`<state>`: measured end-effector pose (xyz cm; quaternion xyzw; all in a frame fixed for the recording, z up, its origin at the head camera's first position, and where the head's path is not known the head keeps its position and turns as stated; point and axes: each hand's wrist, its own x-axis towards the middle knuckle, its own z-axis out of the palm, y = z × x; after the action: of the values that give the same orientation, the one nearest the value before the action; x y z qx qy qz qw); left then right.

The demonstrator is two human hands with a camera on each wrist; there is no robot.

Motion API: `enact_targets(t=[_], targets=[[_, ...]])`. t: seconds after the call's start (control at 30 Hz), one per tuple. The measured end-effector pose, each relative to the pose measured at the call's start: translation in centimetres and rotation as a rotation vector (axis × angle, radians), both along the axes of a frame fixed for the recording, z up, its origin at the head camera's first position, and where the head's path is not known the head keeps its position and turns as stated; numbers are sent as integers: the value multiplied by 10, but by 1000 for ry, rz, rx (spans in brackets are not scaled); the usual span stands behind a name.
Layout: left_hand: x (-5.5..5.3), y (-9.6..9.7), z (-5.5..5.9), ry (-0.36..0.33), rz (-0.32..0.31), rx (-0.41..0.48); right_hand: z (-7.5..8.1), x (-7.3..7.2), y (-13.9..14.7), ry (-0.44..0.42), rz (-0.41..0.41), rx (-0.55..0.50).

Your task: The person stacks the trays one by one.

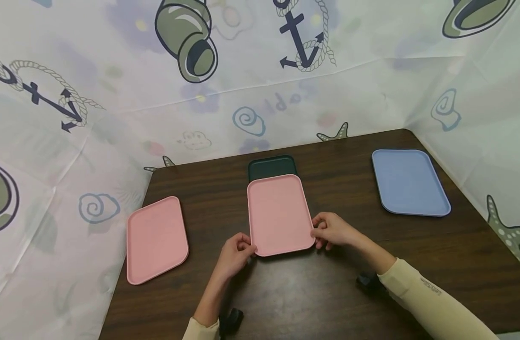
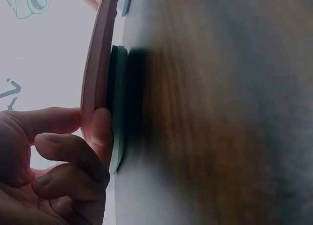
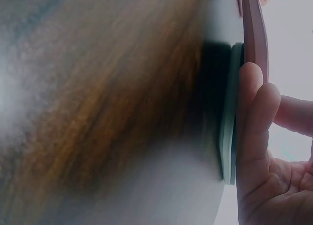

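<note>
Both hands hold a pink tray (image 1: 280, 215) at the middle of the table, one at each near corner. My left hand (image 1: 236, 255) pinches its near left corner between thumb and forefinger, the other fingers curled below. On the near right edge my right hand (image 1: 334, 230) pinches with the thumb on top and fingertips underneath. In the left wrist view the pink tray (image 2: 98, 63) is raised off the table, edge-on. A dark green tray (image 1: 272, 167) lies behind and partly beneath it; only its far part shows in the head view.
A second pink tray (image 1: 158, 241) lies at the table's left edge. Toward the right edge lies a blue tray (image 1: 410, 182). The brown wooden table (image 1: 340, 189) meets patterned white cloth walls (image 1: 260, 85) at the back and sides.
</note>
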<state>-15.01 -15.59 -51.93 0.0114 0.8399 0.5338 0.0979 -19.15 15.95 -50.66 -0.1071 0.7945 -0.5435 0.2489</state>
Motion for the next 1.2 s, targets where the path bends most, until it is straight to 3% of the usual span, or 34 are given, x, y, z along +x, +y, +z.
enact_targets(t=[0.53,0.9,1.2], targets=[[-19,10,3,150,145,-276,-1,-17,-1,10,-41,-31],[-32,18,5,212,199,-349,-5,-34,-6,26,-108,-43],[-47,20,0,289,226,-374,-1,-45,-10,64,-162,-12]])
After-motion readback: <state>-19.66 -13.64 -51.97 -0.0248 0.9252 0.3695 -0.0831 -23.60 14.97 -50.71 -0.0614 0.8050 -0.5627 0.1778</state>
